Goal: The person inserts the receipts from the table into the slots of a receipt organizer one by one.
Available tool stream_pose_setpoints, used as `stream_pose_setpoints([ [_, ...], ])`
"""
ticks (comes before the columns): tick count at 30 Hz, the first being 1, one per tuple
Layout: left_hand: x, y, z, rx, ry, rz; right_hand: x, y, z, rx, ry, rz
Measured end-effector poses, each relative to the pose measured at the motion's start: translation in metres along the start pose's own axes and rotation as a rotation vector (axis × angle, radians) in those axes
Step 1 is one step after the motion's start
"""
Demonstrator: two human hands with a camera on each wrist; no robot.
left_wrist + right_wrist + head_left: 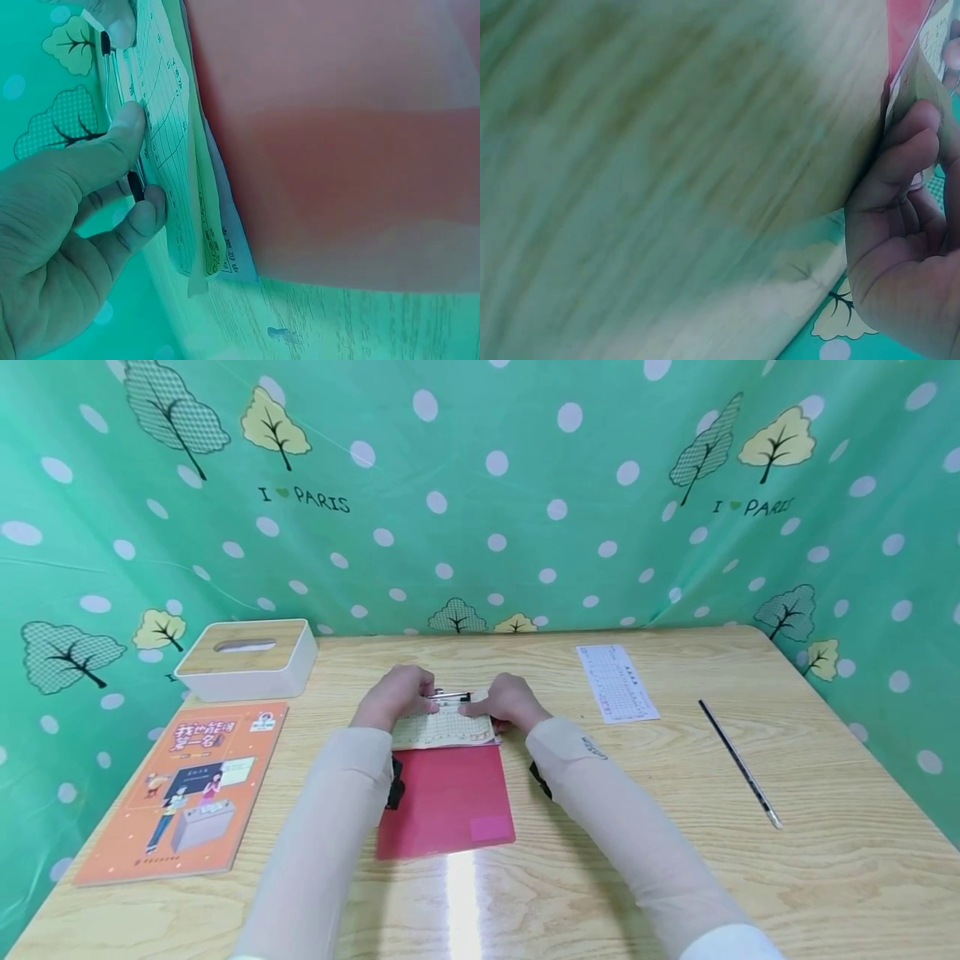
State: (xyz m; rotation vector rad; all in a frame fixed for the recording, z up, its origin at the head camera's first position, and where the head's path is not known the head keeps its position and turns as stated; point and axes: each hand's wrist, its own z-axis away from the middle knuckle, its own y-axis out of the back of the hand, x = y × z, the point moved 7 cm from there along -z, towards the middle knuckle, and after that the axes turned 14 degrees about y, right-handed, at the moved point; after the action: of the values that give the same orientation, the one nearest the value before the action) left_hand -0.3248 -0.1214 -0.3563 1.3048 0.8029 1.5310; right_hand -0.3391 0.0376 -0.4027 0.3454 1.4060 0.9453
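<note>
A red clip folder [450,802] lies on the table with a stack of printed paper slips [444,729] at its far end. Across the far edge of the slips runs a metal clip [450,696] with black ends. My left hand [393,697] pinches the stack's far left part, thumb on the top sheet and fingertips at the clip's black end. In the left wrist view, the layered slips [169,142] fan slightly apart. My right hand [513,700] grips the right side, thumb on top and fingers curled at the edge. Its curled fingers [911,139] show beside the paper in the right wrist view.
An orange book [187,793] lies at the left, below a white tissue box [247,662] with a wooden lid. On the right are a printed sheet [617,683] and a dark pencil [738,762]. A green patterned curtain [480,510] hangs behind the table.
</note>
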Motion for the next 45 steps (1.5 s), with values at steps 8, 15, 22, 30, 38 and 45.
stream_pose_setpoints([
  [8, 0.001, -0.003, -0.002, 0.010, -0.015, -0.011, 0.000, 0.005, 0.010, -0.038, 0.068, -0.084],
  [15, -0.002, -0.004, -0.002, 0.013, 0.004, 0.001, 0.001, 0.010, 0.022, -0.094, 0.113, -0.120],
  [22, -0.002, -0.004, -0.002, 0.016, -0.001, 0.002, 0.004, 0.012, 0.025, -0.079, 0.107, -0.082],
  [30, -0.003, -0.006, -0.003, 0.033, -0.021, -0.002, 0.005, 0.011, 0.026, -0.033, 0.097, -0.128],
  [38, -0.004, -0.007, -0.005, 0.022, -0.006, -0.005, 0.004, 0.011, 0.028, 0.016, 0.045, -0.108],
  [45, -0.004, -0.008, -0.006, 0.022, 0.000, -0.018, 0.006, 0.016, 0.031, 0.038, 0.051, -0.164],
])
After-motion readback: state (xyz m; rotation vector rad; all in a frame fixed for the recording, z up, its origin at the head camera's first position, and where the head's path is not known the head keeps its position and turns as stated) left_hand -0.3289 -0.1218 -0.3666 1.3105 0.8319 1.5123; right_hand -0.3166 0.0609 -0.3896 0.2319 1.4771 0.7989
